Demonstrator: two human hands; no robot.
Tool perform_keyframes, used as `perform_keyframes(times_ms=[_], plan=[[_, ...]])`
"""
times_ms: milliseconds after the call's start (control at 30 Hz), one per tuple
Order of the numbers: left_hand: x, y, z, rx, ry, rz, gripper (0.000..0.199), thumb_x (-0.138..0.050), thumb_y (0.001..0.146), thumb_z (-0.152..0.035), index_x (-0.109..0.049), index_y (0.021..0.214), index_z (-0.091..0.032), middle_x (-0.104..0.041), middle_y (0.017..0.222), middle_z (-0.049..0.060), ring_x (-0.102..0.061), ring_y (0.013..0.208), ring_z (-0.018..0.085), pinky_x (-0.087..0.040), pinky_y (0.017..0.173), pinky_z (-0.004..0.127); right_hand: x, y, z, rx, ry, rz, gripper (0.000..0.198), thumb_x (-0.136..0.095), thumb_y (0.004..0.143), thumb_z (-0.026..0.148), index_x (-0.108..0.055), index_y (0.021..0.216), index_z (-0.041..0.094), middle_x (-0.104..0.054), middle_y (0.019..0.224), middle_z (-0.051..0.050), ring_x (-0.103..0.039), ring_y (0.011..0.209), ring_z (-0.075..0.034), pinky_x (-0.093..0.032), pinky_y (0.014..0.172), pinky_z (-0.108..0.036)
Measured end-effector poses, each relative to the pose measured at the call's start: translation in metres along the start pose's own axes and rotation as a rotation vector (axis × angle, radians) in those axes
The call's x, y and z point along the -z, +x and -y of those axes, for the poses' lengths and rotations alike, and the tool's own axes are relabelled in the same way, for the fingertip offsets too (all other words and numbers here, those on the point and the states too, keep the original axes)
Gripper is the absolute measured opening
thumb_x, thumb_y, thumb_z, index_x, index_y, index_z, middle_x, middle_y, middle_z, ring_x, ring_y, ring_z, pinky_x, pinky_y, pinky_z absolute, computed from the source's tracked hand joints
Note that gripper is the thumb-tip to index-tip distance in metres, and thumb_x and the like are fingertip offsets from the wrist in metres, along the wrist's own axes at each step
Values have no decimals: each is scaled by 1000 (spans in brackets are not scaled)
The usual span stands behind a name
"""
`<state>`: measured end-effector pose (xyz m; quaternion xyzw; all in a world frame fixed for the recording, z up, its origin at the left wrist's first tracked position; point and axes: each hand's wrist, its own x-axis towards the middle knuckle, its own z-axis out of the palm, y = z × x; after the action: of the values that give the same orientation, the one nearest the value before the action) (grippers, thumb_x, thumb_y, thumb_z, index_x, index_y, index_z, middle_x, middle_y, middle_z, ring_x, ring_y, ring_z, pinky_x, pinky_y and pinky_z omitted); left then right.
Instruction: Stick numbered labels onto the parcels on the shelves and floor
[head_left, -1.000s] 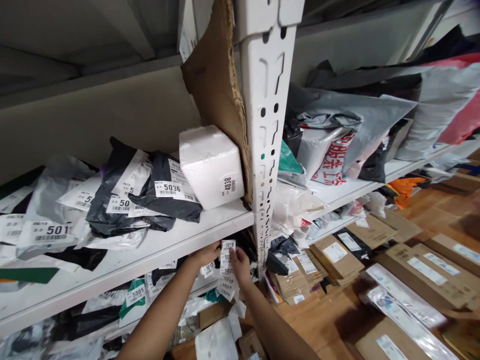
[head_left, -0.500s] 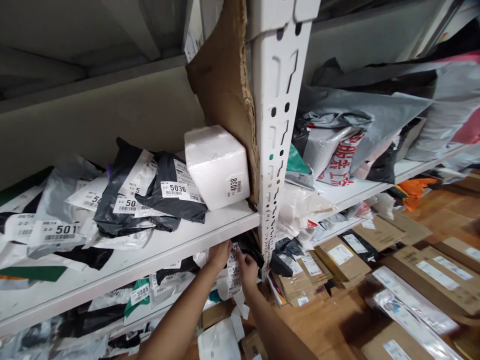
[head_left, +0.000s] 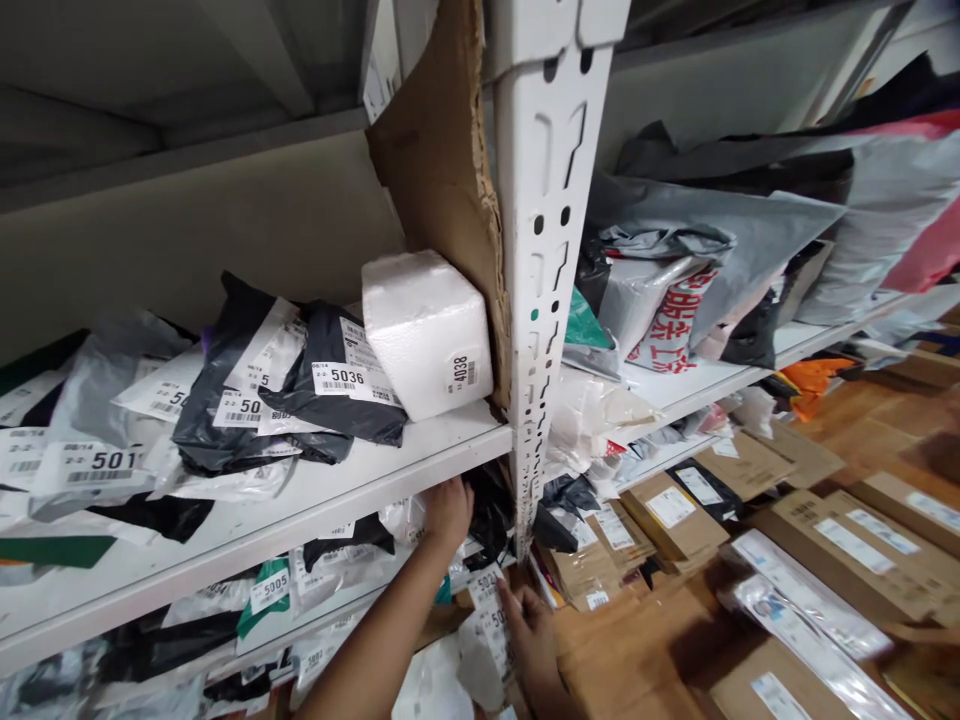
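Note:
My left hand (head_left: 448, 512) reaches under the edge of the middle shelf, its fingers curled beside a black plastic parcel (head_left: 489, 510) on the lower level. What lies between those fingers is hidden. Lower and to the right, my right hand (head_left: 531, 625) pinches a strip of printed number labels (head_left: 491, 612) by its edge; the strip hangs down and curls at the bottom. On the shelf above stand a white foam box (head_left: 427, 335) labelled 4038 and a black parcel (head_left: 346, 375) labelled 5036.
A perforated white upright (head_left: 544, 270) and a brown cardboard divider (head_left: 442, 130) separate the bays. Grey and white bagged parcels (head_left: 94, 450) lie at left on the shelf (head_left: 315, 490). Cardboard boxes (head_left: 840, 540) lie on the wooden floor (head_left: 630, 640) at right.
My right hand has moved down and slightly right with the label strip, away from my left hand. The left hand has stayed near the black parcel. The view has shifted slightly.

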<state>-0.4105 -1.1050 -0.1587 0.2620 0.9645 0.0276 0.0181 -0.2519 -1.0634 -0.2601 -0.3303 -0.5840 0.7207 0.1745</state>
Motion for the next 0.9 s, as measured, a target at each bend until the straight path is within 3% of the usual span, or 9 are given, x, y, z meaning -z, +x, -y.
perform_keyframes(times_ms=[133, 200, 333, 533, 667, 833, 900], plan=[[5, -2, -17, -191, -39, 24, 32, -39, 91, -30, -60, 113, -22, -61, 119, 7, -45, 120, 23, -29, 106, 38, 24, 20, 13, 79, -6, -70, 54, -61, 63, 68, -33, 49, 23, -33, 48, 6, -31, 48, -11, -32, 45, -25], [5, -1, -17, -172, -23, 37, 32, -41, 89, -31, -64, 108, -19, -64, 113, 10, -49, 114, 27, -31, 103, 43, 27, 34, 23, 135, -5, -53, 53, -63, 64, 64, -35, 49, 22, -33, 48, 6, -31, 48, -11, -32, 45, -24], [4, 6, -2, -98, 25, 57, 38, -49, 82, -25, -59, 118, -15, -63, 114, 14, -53, 108, 30, -36, 96, 45, 22, 52, 40, 183, 60, 60, 50, -68, 63, 58, -37, 48, 21, -33, 47, 7, -30, 47, -9, -31, 45, -23], [2, 10, 11, -50, 67, 116, 38, -46, 82, -25, -58, 118, -16, -62, 115, 14, -54, 108, 31, -37, 94, 44, 10, 49, 42, 161, 126, 100, 47, -67, 66, 56, -39, 52, 21, -37, 49, 7, -33, 47, -9, -33, 44, -22], [-5, 8, 10, -25, 70, 120, 39, -43, 84, -22, -56, 120, -14, -61, 118, 15, -53, 112, 30, -33, 98, 43, 5, 49, 35, 145, 158, 101, 40, -69, 67, 51, -45, 57, 20, -47, 52, 5, -42, 50, -10, -40, 48, -23], [-16, 6, 14, -9, 60, 111, 47, -43, 83, -20, -48, 130, -12, -60, 118, 17, -52, 112, 30, -33, 98, 44, -3, 60, 34, 89, 260, 173, 37, -73, 65, 46, -60, 88, 19, -67, 72, -3, -60, 64, -18, -49, 60, -30], [-19, 5, 17, -10, 52, 104, 49, -44, 83, -19, -46, 132, -13, -59, 119, 17, -52, 111, 30, -33, 97, 43, -8, 65, 35, 72, 294, 207, 35, -73, 65, 45, -63, 86, 19, -69, 75, -4, -62, 69, -19, -50, 64, -31]])
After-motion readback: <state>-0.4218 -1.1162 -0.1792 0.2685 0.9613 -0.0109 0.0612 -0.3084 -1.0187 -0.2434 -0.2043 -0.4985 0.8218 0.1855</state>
